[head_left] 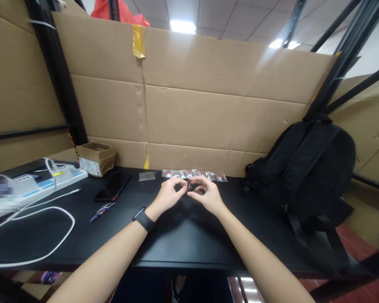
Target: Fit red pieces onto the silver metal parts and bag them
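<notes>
Between both hands, a little above the black tabletop (177,248), is a small dark brown round piece (189,185), too small to name. My left hand (169,194) pinches it from the left with thumb and forefinger; a dark watch is on that wrist. My right hand (209,195) grips it from the right, fingers curled round. A bit of red and green shows by the right fingers, partly hidden. Behind the hands lies a row of small clear packets (183,173) with red marks. Left of that row rests a flat clear bag (147,176).
To the left are a phone (113,187), a keyring (101,212), an open cardboard box (97,158), a white power strip (50,185) and a looped white cable (72,227). A black backpack (309,168) stands at right. A cardboard wall (189,113) closes the back.
</notes>
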Motion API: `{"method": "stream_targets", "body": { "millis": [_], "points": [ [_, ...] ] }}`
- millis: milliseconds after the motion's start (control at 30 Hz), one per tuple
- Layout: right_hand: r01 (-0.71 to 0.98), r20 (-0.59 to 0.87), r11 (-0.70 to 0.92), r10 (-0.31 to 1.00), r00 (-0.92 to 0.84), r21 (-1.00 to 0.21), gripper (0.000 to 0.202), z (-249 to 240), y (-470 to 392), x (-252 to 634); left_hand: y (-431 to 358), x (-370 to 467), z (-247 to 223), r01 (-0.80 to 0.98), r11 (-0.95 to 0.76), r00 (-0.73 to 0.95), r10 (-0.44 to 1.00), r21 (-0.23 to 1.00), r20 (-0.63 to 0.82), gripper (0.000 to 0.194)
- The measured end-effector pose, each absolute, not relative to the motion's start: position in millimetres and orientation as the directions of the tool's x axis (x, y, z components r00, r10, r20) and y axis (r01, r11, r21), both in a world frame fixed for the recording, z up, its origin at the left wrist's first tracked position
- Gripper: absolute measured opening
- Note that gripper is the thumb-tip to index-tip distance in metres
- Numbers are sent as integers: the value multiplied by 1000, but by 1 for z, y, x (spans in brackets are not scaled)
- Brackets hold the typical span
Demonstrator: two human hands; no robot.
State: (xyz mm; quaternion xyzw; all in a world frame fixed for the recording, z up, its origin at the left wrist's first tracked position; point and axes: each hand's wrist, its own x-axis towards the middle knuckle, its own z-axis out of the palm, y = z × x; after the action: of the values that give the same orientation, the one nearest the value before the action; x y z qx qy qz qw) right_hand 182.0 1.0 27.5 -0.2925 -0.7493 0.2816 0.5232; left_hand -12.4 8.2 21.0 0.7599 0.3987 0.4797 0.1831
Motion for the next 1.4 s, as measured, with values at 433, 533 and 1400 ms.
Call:
{"method": "stream_targets", "body": {
  "millis": [433, 533, 1400],
  "points": [
    [94, 569, 605, 782, -254, -790, 46, 20, 4, 180, 0, -10, 25, 639, -569, 248, 790, 518, 561, 19],
    [90, 570, 603, 785, -244, -792, 46, 19, 4, 179, 2, -9, 22, 642, -550, 237, 805, 535, 543, 20],
    [378, 635, 738, 674, -378, -558, 12, 22, 9, 190, 17, -14, 12, 295, -543, 151, 839, 787, 522, 31]
  ]
}}
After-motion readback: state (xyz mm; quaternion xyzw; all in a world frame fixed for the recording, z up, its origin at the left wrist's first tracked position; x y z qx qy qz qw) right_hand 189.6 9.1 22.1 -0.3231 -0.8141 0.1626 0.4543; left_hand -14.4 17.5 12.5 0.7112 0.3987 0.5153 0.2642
